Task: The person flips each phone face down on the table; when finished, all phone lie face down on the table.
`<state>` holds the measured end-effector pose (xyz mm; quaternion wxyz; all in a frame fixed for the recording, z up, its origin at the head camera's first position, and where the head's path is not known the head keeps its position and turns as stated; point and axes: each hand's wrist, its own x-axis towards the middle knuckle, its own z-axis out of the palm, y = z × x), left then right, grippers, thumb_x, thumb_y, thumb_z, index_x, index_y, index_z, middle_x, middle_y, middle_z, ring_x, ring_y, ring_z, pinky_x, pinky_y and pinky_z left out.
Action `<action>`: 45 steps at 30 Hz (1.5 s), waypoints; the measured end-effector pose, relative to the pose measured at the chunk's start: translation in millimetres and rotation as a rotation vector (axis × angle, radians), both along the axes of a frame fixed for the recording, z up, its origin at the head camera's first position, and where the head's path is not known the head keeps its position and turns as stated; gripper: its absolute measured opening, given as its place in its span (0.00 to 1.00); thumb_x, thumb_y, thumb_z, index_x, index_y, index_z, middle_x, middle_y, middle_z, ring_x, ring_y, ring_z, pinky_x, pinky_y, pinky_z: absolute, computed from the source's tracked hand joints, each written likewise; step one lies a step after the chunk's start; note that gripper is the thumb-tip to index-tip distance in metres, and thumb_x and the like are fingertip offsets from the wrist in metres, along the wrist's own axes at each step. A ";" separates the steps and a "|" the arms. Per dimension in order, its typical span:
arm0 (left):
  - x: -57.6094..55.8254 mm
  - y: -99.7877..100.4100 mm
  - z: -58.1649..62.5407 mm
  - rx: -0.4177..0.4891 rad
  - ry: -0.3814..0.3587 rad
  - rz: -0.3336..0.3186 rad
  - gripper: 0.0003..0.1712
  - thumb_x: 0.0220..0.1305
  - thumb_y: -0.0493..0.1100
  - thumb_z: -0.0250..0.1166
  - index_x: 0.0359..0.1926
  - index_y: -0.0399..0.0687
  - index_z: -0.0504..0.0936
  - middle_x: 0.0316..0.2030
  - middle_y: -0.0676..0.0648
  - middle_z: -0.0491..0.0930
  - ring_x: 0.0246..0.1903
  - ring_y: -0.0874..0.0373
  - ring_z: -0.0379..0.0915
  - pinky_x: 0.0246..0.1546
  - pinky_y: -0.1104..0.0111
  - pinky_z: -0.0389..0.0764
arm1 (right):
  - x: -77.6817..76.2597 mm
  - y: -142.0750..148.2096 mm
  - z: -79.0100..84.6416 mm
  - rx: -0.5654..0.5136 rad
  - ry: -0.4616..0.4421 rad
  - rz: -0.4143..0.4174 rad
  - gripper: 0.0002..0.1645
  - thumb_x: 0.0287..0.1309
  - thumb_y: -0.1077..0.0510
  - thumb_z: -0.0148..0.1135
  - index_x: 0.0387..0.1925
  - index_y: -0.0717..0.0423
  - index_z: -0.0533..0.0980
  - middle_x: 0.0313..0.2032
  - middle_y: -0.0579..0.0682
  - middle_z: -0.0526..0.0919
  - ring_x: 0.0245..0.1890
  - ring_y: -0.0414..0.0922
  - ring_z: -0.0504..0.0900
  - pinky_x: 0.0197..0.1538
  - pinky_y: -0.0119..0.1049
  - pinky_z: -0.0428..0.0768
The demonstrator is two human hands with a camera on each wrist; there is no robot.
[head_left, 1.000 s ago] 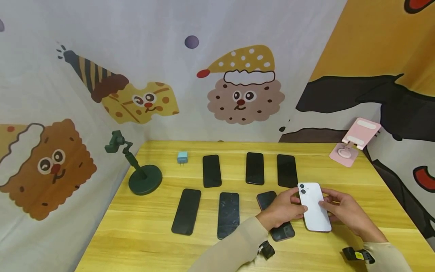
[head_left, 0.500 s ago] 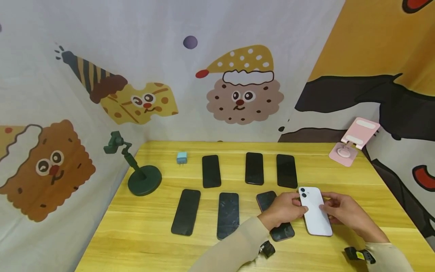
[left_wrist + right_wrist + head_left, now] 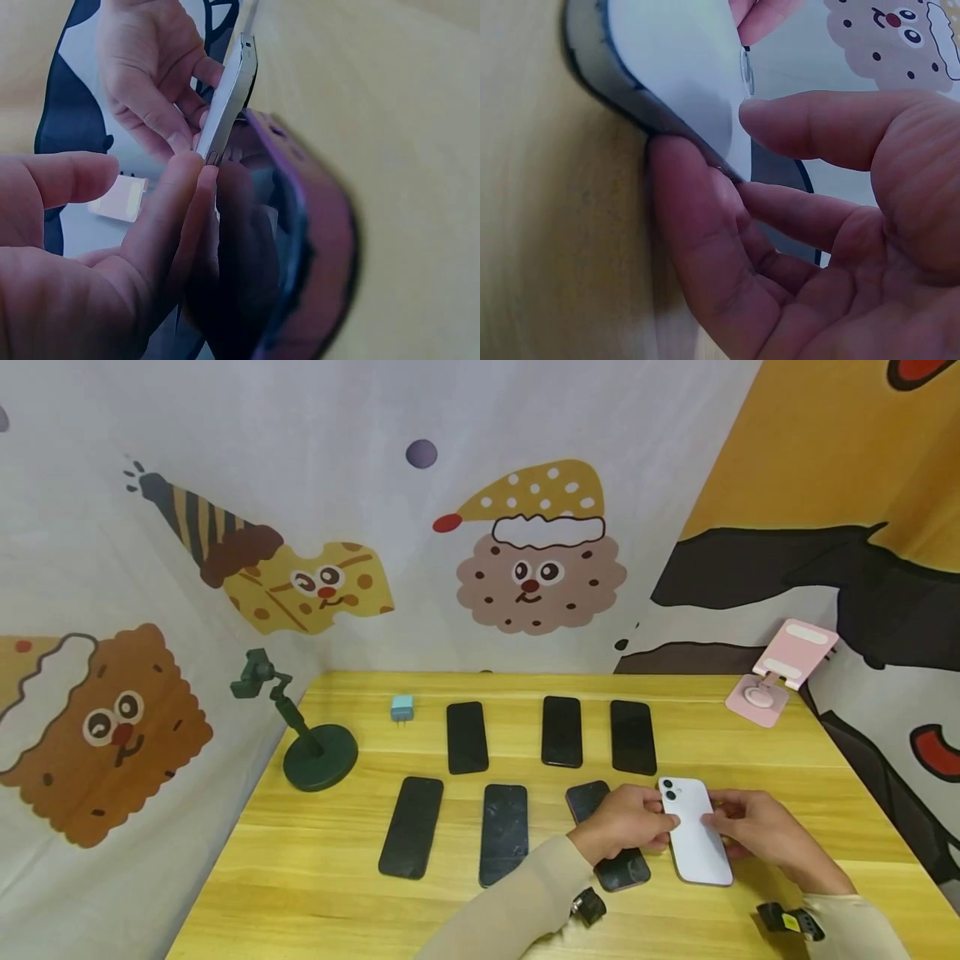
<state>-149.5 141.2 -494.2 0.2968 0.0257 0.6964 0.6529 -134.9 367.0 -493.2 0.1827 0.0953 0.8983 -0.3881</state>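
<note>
A white smartphone (image 3: pixel 699 839) lies face down between both hands at the table's right, its two-lens camera at the upper left corner. My left hand (image 3: pixel 628 817) holds its left long edge, thumb over the back. My right hand (image 3: pixel 765 831) grips the opposite edge; in the right wrist view its fingers (image 3: pixel 697 202) are curled against the side and the thumb is by the back. Whether the phone touches the table I cannot tell. Beneath my left hand and partly hidden lies a dark-screened smartphone with a pinkish rim (image 3: pixel 330 247).
Several dark-screened phones lie on the wooden table (image 3: pixel 315 893) in two rows, one black phone (image 3: pixel 633 737) just behind the white one. A green stand (image 3: pixel 321 758) and a blue charger plug (image 3: pixel 402 707) are at the left. A pink phone stand (image 3: pixel 795 653) occupies the back right.
The white smartphone has come slightly toward me, with both hands staying on its edges. The other phones, the plug and the stands have kept their places.
</note>
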 end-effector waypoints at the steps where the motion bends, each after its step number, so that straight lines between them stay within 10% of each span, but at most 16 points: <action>1: 0.0 -0.1 -0.6 -0.001 -0.001 -0.003 0.27 0.68 0.35 0.72 0.66 0.36 0.81 0.48 0.47 0.84 0.36 0.44 0.90 0.40 0.56 0.92 | 0.1 0.1 -0.1 0.000 -0.005 -0.001 0.42 0.70 0.55 0.69 0.73 0.77 0.64 0.47 0.60 0.80 0.41 0.46 0.80 0.37 0.40 0.89; 12: -2.5 -7.7 -3.1 0.054 -0.020 -0.065 0.30 0.70 0.37 0.71 0.71 0.37 0.76 0.55 0.45 0.83 0.40 0.45 0.90 0.43 0.55 0.92 | -0.9 3.1 2.0 -0.024 -0.016 -0.001 0.41 0.72 0.51 0.68 0.72 0.75 0.66 0.47 0.59 0.83 0.42 0.46 0.81 0.39 0.41 0.90; 17: -5.7 -14.9 -3.7 0.091 -0.002 -0.100 0.30 0.72 0.38 0.70 0.71 0.40 0.76 0.40 0.53 0.81 0.41 0.48 0.89 0.44 0.56 0.91 | -2.3 0.8 7.7 0.034 0.016 0.016 0.43 0.72 0.48 0.68 0.72 0.75 0.66 0.47 0.59 0.83 0.41 0.45 0.81 0.39 0.38 0.89; 34: -3.4 -62.1 0.7 0.179 0.031 -0.049 0.26 0.73 0.40 0.69 0.68 0.45 0.78 0.49 0.50 0.81 0.49 0.45 0.86 0.47 0.58 0.90 | -7.2 -43.1 16.1 -0.101 0.236 0.123 0.35 0.75 0.49 0.65 0.70 0.70 0.72 0.55 0.64 0.86 0.43 0.45 0.87 0.40 0.36 0.89; 45: 8.6 -102.6 -3.0 0.135 0.032 0.024 0.24 0.74 0.40 0.68 0.68 0.44 0.77 0.51 0.48 0.80 0.47 0.51 0.84 0.45 0.60 0.88 | -11.7 -75.5 9.5 -0.280 0.172 0.146 0.33 0.77 0.52 0.62 0.72 0.70 0.70 0.58 0.67 0.85 0.48 0.51 0.88 0.40 0.40 0.91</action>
